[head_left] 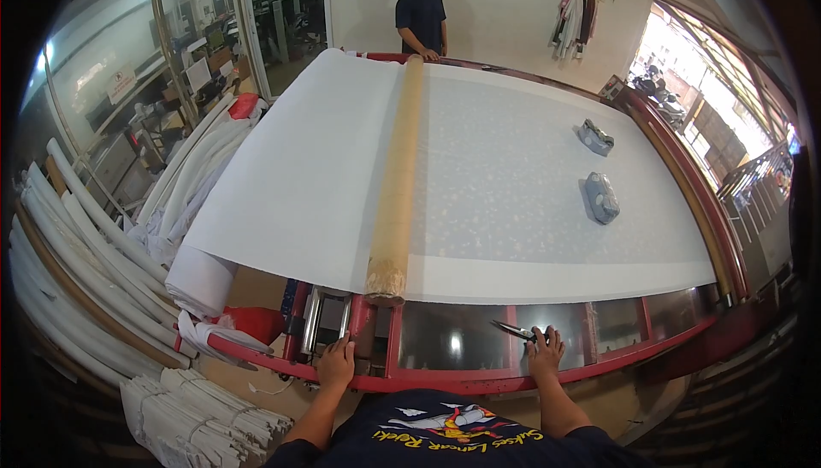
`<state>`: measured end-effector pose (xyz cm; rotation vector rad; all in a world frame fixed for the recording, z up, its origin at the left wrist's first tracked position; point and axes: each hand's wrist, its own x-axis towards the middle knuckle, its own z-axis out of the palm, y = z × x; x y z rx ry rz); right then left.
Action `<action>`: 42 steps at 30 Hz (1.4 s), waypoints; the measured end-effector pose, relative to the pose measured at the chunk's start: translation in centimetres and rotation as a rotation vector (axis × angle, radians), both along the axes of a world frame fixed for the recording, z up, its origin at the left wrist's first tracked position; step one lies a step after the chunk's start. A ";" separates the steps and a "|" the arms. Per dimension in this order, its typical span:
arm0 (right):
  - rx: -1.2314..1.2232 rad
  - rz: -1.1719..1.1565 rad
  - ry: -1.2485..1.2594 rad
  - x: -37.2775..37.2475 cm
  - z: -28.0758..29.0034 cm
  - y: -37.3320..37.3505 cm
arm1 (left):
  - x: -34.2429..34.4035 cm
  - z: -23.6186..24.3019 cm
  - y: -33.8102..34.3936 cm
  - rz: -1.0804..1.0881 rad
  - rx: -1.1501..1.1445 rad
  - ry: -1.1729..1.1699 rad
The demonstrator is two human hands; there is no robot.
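Right hand (546, 354) splayed at scissors (519, 331), grip unclear; left hand (336, 363) empty, loosely spread on red frame (453, 384).

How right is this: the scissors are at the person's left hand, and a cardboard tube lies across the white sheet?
The hand is wrong: the head view shows the scissors at the person's right hand. The cardboard tube does lie across the white sheet.

Middle: long tan cardboard tube (398, 177) bars sideways passage, lying across white fabric sheet (291, 168).
Left of tube: a hand can pass.
Right of tube: two lumpy grey blocks (604, 198), gap between.
Near edge: black-handled metal scissors (516, 330) at right hand (545, 355).
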<state>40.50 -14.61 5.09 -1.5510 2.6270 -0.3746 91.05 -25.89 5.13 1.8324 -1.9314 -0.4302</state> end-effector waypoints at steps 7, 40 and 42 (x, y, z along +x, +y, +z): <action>0.013 -0.009 -0.030 -0.1 0.3 0.0 | -0.2 -0.1 0.0 -0.003 -0.003 0.014; 0.025 -0.016 -0.029 0.0 0.4 -0.2 | -0.2 0.2 0.1 -0.013 -0.056 0.055; 0.024 -0.014 -0.031 0.0 0.3 -0.2 | -0.3 0.3 0.1 -0.017 -0.073 0.064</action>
